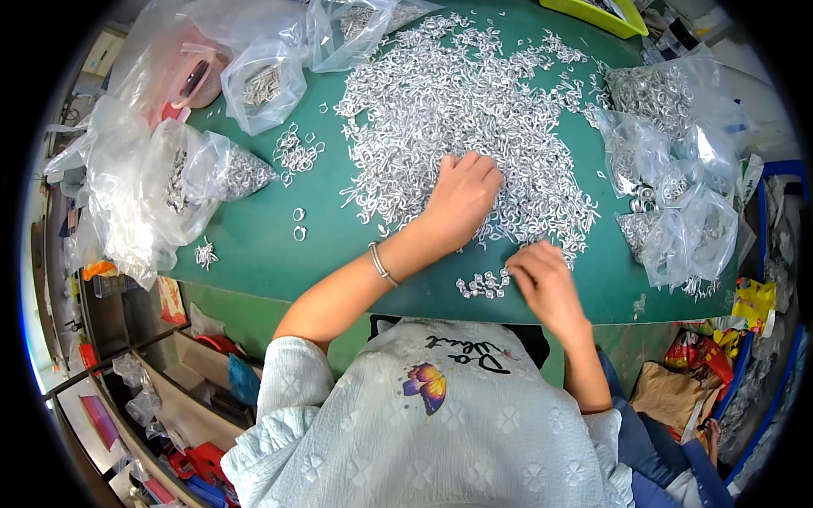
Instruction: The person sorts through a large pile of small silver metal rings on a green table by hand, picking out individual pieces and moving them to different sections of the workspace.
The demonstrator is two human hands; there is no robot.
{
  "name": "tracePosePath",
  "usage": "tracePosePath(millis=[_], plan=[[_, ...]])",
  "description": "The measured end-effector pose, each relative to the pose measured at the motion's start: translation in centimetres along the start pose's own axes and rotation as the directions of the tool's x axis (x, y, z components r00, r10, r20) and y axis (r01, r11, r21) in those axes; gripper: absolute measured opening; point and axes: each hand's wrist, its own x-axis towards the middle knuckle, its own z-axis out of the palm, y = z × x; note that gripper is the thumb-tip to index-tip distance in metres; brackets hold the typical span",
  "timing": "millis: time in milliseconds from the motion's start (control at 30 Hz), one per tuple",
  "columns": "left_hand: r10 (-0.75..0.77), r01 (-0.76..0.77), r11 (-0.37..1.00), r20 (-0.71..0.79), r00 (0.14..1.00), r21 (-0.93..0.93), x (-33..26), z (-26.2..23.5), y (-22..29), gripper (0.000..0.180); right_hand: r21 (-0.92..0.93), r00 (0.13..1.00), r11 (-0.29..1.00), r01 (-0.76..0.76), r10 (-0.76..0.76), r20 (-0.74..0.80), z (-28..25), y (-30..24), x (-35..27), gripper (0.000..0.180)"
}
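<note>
One large heap of small silver pieces (457, 102) covers the middle of the green table (262, 254). The left hand (466, 190) is over its near part, the right hand (544, 275) beside one small cluster (484, 285); whether either grip holds a piece, I cannot tell. Two rings (300, 228) lie leftward.

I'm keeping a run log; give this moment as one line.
left hand: at silvery heap; right hand: beside small cluster; green table: under both; clear bags: left and right
</note>
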Motion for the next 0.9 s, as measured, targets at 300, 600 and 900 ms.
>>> tracePosePath(millis=[300, 600, 900], plan=[[0.020, -0.028, 0.997, 0.113, 0.993, 0.073, 0.9, 0.1, -0.1, 0.009, -0.241, 0.941, 0.963, -0.124, 0.037, -0.336, -1.7, 2.4, 4.3, 0.011], [-0.048, 0.063, 0.991, 0.121, 0.991, -0.118, -1.8, -2.3, 0.7, 0.008, -0.268, 0.924, 0.940, -0.213, 0.104, -0.368, -1.9, 2.9, 2.6, 0.011], [-0.069, 0.068, 0.997, 0.020, 0.997, 0.040, 0.8, 0.4, 0.6, 0.011, -0.215, 0.960, 0.975, -0.046, -0.017, -0.279, -1.0, 3.0, 4.8, 0.012]])
